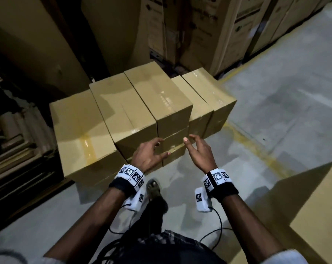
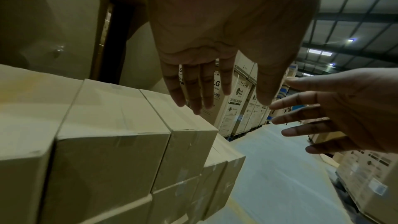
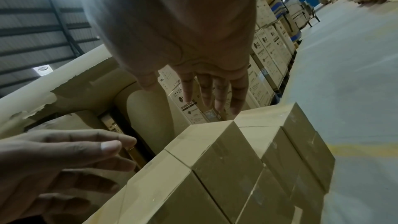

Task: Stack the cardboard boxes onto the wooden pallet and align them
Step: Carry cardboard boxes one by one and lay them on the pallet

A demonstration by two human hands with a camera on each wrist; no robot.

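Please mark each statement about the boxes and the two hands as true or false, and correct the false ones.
1. Both hands hold nothing. True: the left hand and the right hand are open, fingers spread.
2. The right hand grips a roll of tape. False: it is bare and holds nothing.
3. The cardboard boxes stand side by side, some stacked two high. True.
4. The tall cartons behind are blank. False: they bear print, including "LG".
5. The floor is concrete with a yellow line. True.

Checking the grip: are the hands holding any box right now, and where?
Nothing is held: left hand and right hand hover open before the stacked boxes.
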